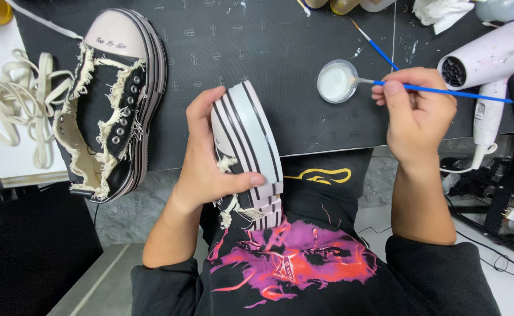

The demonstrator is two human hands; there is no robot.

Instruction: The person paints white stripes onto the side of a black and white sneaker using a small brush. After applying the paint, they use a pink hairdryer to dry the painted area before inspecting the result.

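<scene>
My left hand [210, 169] clamps the striped platform shoe [248, 152] sole-up; right hand [415, 111] pinches the blue brush [438, 90], bristles at the white dish [337, 81] right of the shoe.

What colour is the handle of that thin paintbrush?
Bright blue: the thin paintbrush held in the right hand has a blue handle, seen in the head view.

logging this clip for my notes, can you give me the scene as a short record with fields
setting: black work mat on a table, seen from above
left hand: grips a platform sneaker turned on its side, striped sole facing up
right hand: holds a thin blue paintbrush, bristle tip at the small round dish of white liquid
on the mat: second frayed black platform sneaker, laces out
left of mat: loose cream shoelaces
right edge: pink hair dryer
</scene>
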